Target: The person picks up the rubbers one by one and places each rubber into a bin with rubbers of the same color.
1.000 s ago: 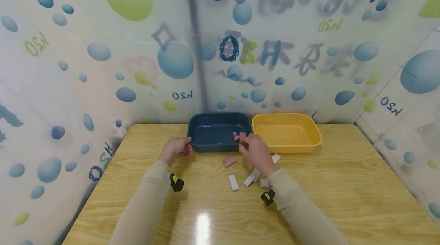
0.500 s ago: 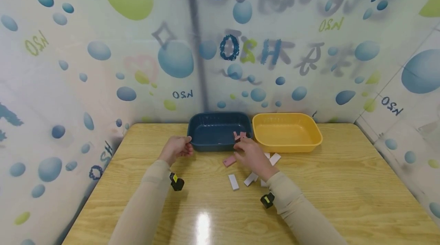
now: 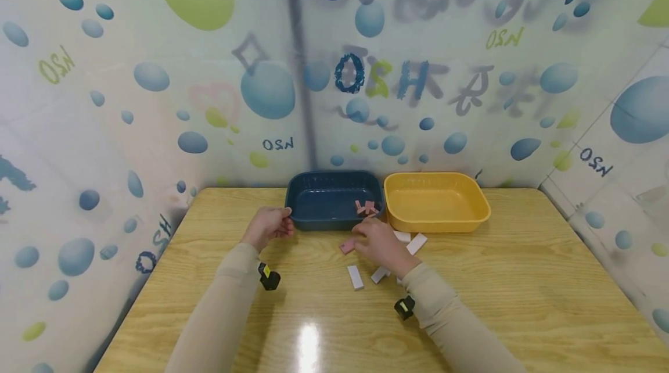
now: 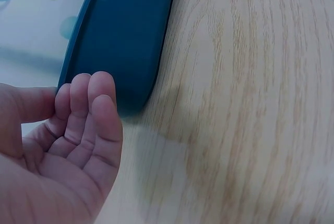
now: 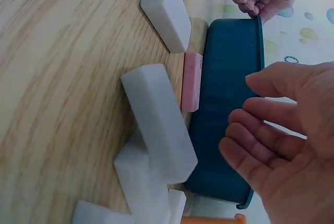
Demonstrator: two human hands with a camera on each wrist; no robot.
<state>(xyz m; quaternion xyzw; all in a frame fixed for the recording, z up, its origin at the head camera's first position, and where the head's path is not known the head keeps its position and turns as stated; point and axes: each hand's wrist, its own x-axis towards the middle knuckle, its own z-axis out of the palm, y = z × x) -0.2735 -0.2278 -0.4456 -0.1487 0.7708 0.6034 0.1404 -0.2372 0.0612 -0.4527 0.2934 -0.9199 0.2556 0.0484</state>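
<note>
While the person's left hand (image 3: 268, 226) steadies the near left corner of the blue tray (image 3: 326, 225), its thumb and forefinger are clamped on the rim, the other fingers bent loosely.

Blue tray: one, at the far edge of the table (image 3: 522, 303).

Pink block (image 3: 346, 246): one, loose on the table, just in front of the tray's near edge, slightly right of that edge's middle.

White block (image 3: 355, 278): one, lying flat, closer to the table's near edge than the pink block.

Pink pieces (image 3: 369, 206): several, in the blue tray's near right corner; exact count not readable.

Right hand (image 3: 384, 245): holding nothing; thumb and fingers apart, poised beside the pink block; whether a fingertip touches it, I cannot tell.

Further white blocks (image 3: 416, 243): several, partly hidden by the right hand and forearm, one lying across another.

Yellow tray (image 3: 444, 226): one, far edge, just beside the blue.

Step in hand, as I judge it: reaching for the only loose pink block in sight, to join the pink pieces. Next move seems to call for a pinch on that block, a short lift over the near rim, and release above the corner.
</note>
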